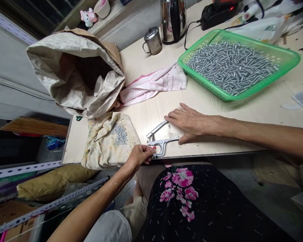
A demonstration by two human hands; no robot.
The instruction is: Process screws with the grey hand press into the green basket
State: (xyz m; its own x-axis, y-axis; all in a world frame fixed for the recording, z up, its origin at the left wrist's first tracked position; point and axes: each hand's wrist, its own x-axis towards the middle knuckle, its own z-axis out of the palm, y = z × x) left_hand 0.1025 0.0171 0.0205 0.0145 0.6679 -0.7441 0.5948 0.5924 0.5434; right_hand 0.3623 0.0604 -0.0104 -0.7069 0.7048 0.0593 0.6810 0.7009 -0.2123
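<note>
Hand pliers (164,145), grey and shaped like snap-fastener pliers, lie at the table's front edge with their handles spread apart. My right hand (189,122) grips them, fingers at the end of the upper handle and thumb against the lower one. At the jaws, beside a small red part, my left hand (140,155) is closed in a pinch; whatever lies between its fingertips is too small to make out. Left of the pliers, a pile of small silvery metal pieces (119,134) rests on a crumpled patterned cloth (98,151).
A green basket (223,95) full of similar metal pieces stands at the back right. An open sack (47,67) holding a white cup (99,85) is at the left. Behind are a pink-white towel (154,82), a metal mug (153,42) and a kettle (173,20).
</note>
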